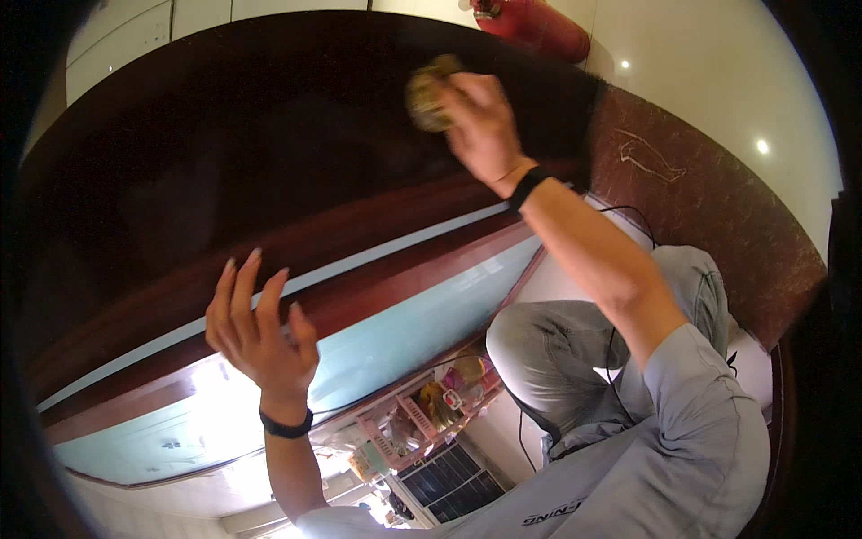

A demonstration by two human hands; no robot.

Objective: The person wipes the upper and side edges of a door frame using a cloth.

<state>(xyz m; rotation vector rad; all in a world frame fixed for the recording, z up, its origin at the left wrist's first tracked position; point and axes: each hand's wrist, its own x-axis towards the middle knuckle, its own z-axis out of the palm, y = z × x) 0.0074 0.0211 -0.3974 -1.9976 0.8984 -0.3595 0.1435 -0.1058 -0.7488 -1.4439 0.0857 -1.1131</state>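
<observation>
My right hand (485,128) grips a yellowish-green wiping pad (425,101), over the far right part of a dark brown glossy wooden surface (283,135). Motion blurs the pad; I cannot tell if it is a sponge or a folded cloth, or whether it touches the wood. My left hand (266,330) holds nothing, its fingers spread. Its fingertips overlap the near edge of the dark surface and the pale grey strip (397,246) along it; contact cannot be told. Each wrist wears a black band.
A red fire extinguisher (539,30) is beyond the far edge. To the right runs a reddish-brown speckled panel (673,168). Below the strip are pale blue glossy panels (417,296). Pink plastic baskets (404,421) hold packets, near a thin black cable (377,401).
</observation>
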